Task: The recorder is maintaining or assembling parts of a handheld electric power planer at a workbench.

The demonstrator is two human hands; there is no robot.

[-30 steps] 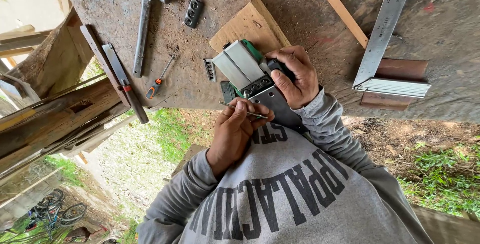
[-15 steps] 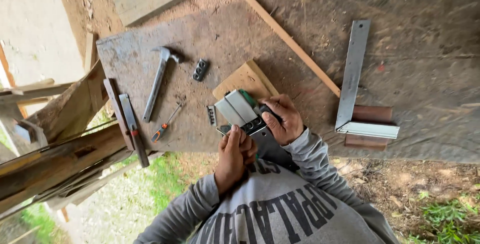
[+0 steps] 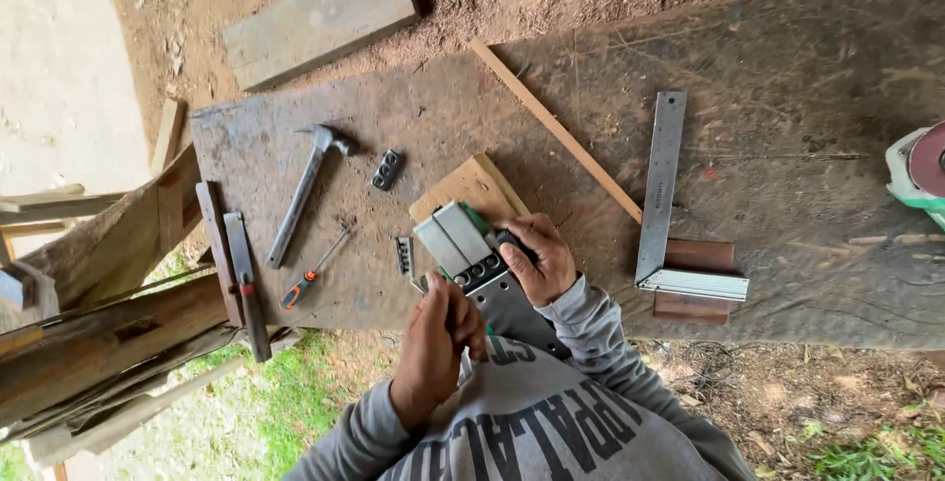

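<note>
Gripping the planer (image 3: 471,250) at its near end, your right hand (image 3: 539,259) is clenched round the dark handle; your left hand (image 3: 440,328) is closed at that same end, and what it pinches cannot be told. Planer: rests by the bench's (image 3: 787,77) near edge, against a wood block (image 3: 461,186), long axis running from you toward the far-left corner. Left of it: screwdriver (image 3: 313,272), hammer (image 3: 307,186). Right: steel square (image 3: 661,186), well apart.
</note>
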